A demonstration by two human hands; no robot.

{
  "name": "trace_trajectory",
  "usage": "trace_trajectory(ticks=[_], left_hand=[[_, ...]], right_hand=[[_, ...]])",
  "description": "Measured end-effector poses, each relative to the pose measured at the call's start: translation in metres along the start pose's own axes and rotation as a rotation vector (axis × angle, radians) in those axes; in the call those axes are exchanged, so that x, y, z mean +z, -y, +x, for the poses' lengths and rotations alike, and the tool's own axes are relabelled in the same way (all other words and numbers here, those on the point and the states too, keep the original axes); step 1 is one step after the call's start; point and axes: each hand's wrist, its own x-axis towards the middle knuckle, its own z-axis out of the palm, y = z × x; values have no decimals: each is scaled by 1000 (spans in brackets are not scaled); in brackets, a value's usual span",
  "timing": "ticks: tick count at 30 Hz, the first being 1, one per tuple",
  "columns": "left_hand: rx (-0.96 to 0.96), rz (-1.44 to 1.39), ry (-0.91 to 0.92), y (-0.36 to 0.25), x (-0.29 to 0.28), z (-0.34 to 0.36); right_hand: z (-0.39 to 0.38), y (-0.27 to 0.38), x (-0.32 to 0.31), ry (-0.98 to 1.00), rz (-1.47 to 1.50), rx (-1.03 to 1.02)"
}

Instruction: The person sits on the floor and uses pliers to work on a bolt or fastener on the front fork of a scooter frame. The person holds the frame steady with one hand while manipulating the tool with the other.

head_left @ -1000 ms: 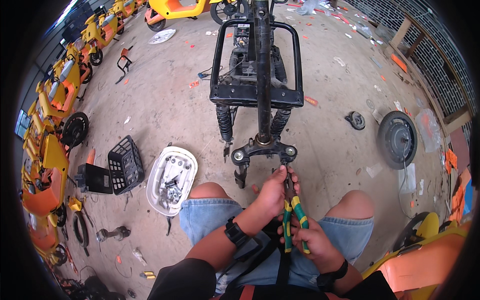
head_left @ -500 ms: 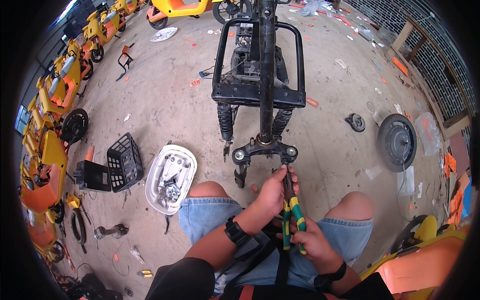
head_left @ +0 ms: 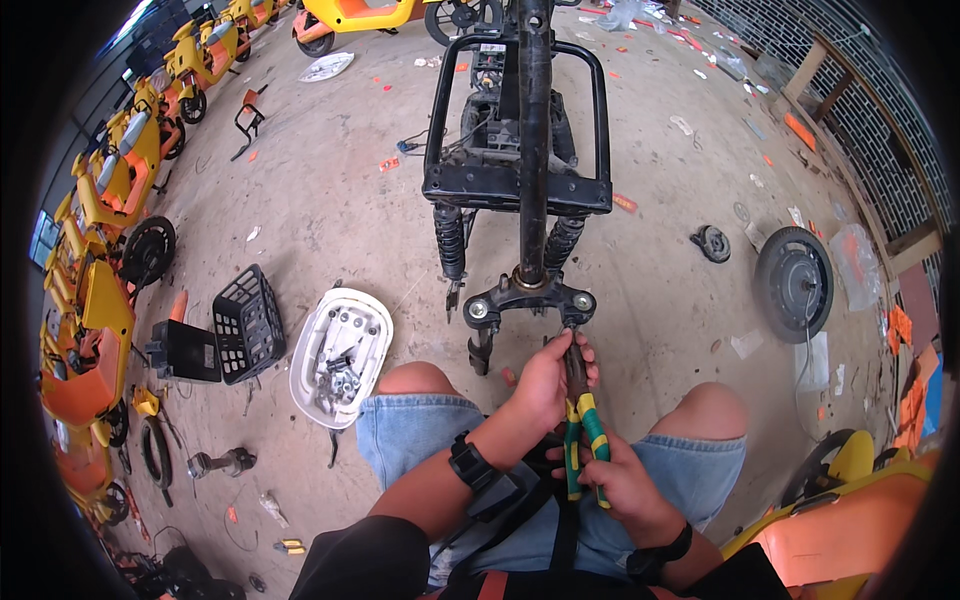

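Pliers (head_left: 587,409) have narrowed slightly, their head apparently between left fingers (head_left: 590,362).

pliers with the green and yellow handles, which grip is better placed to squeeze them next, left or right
Right, most likely: the right grip is on the handles of the pliers, while the left grip sits farther up, by their dark head, near the black bracket.

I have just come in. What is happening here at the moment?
The person's right grip holds green-and-yellow-handled metal pliers; the left grip wraps their dark head, close to a black metal fork clamp. I cannot tell whether the tips touch it. Small metal parts lie in a rounded white plastic tub to the left.
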Motion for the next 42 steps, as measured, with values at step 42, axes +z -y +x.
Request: trace_trajectory(ticks=[42], left_hand=[[9, -12, 40, 1, 0, 2]], right_hand=[[3, -3, -1, -44, -8, 45]])
